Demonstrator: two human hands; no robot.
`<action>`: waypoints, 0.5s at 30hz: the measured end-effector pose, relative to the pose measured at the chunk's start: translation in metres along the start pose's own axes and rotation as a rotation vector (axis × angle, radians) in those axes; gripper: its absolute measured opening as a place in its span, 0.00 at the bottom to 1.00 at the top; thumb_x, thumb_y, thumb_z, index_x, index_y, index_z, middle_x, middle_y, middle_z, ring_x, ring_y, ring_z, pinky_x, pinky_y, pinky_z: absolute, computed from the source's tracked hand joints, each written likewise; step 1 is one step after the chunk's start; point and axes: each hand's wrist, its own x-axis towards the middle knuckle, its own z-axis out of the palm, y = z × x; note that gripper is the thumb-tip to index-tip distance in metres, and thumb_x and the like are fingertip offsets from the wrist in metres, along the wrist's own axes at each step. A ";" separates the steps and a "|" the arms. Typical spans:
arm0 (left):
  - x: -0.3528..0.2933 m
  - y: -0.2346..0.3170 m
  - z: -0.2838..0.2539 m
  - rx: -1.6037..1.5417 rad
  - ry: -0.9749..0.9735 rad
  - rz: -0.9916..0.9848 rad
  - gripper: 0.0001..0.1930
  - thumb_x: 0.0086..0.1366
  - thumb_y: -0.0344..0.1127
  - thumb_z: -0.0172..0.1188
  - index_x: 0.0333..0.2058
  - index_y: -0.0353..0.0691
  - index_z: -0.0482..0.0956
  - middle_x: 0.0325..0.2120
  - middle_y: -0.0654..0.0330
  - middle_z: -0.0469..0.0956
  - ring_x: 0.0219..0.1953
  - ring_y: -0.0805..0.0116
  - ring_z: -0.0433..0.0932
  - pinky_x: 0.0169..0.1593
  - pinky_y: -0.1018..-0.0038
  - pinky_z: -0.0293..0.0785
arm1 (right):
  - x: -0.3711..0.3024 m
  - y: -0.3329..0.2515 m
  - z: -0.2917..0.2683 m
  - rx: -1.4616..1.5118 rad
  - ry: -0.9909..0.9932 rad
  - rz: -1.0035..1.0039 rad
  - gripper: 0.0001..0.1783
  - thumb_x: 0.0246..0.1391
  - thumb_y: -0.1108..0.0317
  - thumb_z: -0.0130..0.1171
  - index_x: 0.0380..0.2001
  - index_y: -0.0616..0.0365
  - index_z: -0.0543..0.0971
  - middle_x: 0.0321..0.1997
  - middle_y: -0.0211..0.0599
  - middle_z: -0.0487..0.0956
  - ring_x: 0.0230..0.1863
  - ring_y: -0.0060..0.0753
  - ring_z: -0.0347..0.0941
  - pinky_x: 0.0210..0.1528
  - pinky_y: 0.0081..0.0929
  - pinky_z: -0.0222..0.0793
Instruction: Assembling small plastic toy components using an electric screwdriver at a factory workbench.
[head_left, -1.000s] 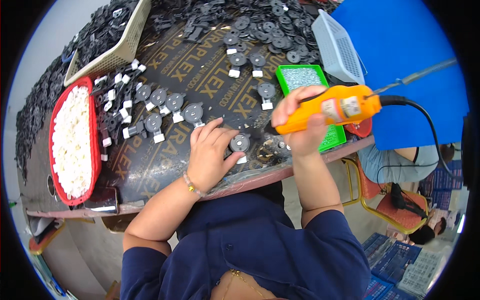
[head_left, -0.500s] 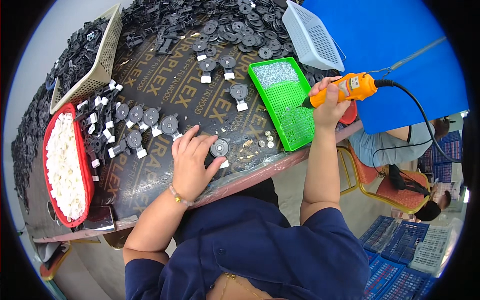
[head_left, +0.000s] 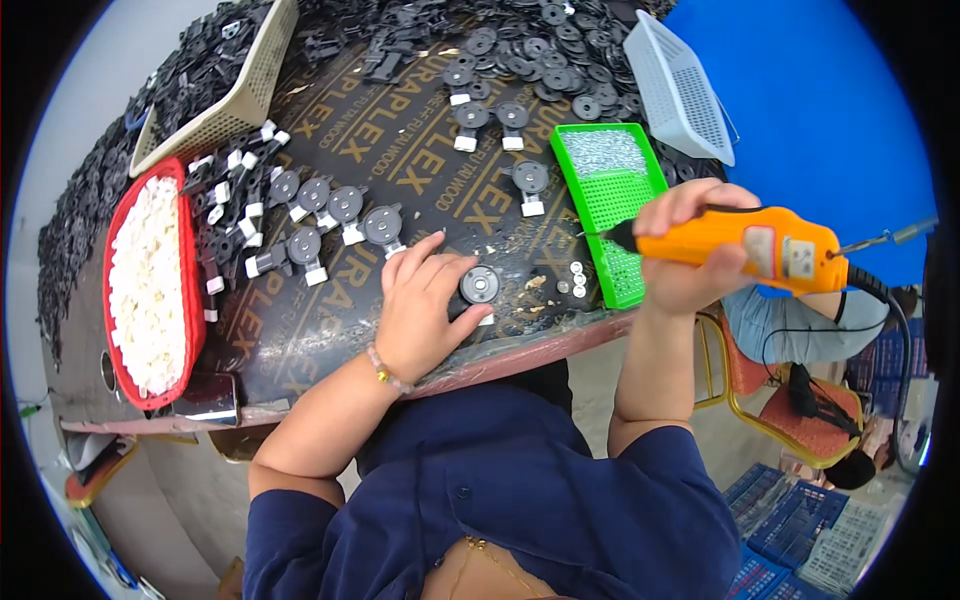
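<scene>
My left hand rests at the near part of the dark table, thumb and fingers closed round a black round part whose white end block pokes out by the thumb. An orange electric screwdriver is gripped in my right hand. It lies nearly level, and its thin bit points left across the left rim of a green perforated tray. Small silver screws fill the tray's far end. Between the tray and my left hand lie several small shiny round pieces.
Left stand a red basket of white pieces and a beige basket of black parts. Similar round assemblies lie beyond my left hand, with black discs piled behind. A pale blue basket stands far right. The screwdriver's cable hangs right.
The screwdriver has come up from the green tray and swung level, its bit now at the tray's left rim. My left hand stays on the round part. The whole view has shifted.
</scene>
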 end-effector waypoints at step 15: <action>-0.002 -0.001 0.002 -0.043 0.038 -0.005 0.27 0.51 0.43 0.76 0.49 0.42 0.81 0.46 0.60 0.80 0.64 0.54 0.69 0.65 0.54 0.58 | -0.043 0.043 0.083 0.222 -0.257 0.338 0.34 0.55 0.40 0.70 0.46 0.53 0.65 0.35 0.37 0.70 0.31 0.31 0.74 0.32 0.31 0.77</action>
